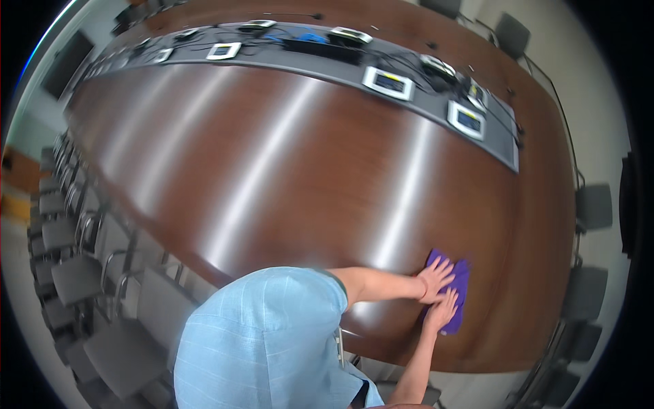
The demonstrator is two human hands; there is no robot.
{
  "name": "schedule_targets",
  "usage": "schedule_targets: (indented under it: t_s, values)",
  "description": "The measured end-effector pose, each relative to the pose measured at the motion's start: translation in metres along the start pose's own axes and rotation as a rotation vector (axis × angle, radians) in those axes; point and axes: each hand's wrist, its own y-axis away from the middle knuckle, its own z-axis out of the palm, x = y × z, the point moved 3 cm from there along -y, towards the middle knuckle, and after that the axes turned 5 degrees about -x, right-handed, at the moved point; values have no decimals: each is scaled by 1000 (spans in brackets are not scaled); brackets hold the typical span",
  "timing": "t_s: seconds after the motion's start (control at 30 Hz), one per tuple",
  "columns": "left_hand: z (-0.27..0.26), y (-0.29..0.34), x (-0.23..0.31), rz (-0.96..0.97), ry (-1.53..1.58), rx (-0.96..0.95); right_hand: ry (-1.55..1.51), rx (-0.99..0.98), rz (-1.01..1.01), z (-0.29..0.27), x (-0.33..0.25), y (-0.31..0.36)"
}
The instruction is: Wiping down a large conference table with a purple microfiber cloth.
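A purple cloth (458, 285) lies on the glossy brown wooden conference table (327, 157), close to its near right end. My left hand (434, 281) is pressed flat on the cloth, its fingers spread toward the right. Just below it, my right hand (441, 311) also rests flat on the cloth with its fingers stretched out, close to the left hand. The light-blue sleeve of my left arm fills the lower middle. Part of the cloth is hidden under both hands.
A grey strip (429, 102) along the table's middle carries several white-framed screen units (388, 83), cables and thin microphones. Grey chairs (122, 351) line the left side, and more chairs (594, 206) stand along the right. Ceiling lights reflect as bright streaks on the tabletop.
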Motion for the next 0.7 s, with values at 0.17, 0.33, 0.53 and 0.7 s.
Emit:
schedule_targets:
  t_s: [0.17,0.33,0.53,0.7]
  values:
    - [39,171,-35,50,19,-4,-56,53,-188,-5,-94,106]
    - [42,356,-99,-125,422,221,-739,-232,-235,-1,-215,193]
    - [33,625,-201,-280,716,464,-1620,-1187,51,-15,-453,295]
    - [1,819,-187,-502,1007,474,-1622,-1818,5,-29,-584,346]
